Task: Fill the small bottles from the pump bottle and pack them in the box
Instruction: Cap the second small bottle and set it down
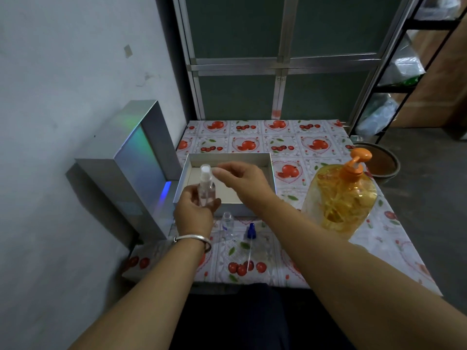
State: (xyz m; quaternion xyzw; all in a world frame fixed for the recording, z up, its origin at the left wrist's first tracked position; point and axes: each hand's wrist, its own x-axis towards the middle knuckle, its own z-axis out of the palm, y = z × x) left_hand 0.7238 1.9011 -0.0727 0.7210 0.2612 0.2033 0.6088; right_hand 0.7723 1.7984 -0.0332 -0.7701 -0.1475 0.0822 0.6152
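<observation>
My left hand (pixel 194 210) grips a small clear spray bottle (pixel 207 190) with a white sprayer top, upright over the near left corner of the open white box (pixel 227 157). My right hand (pixel 242 180) hovers just right of the sprayer top, thumb and fingertip pinching what looks like a small clear cap (pixel 222 166). A second small clear bottle (pixel 228 223), uncapped, stands on the cloth in front of the box. Next to it is a blue sprayer head (pixel 251 231) with its thin tube pointing toward me. The big yellow pump bottle (pixel 338 198) with an orange pump stands to the right.
The table (pixel 316 147) carries a fruit-print cloth. A shiny silver box lid (pixel 136 160) leans against the left wall. A brown basin (pixel 384 162) sits on the floor past the table's right edge, with a black shelf rack (pixel 394 89) behind it.
</observation>
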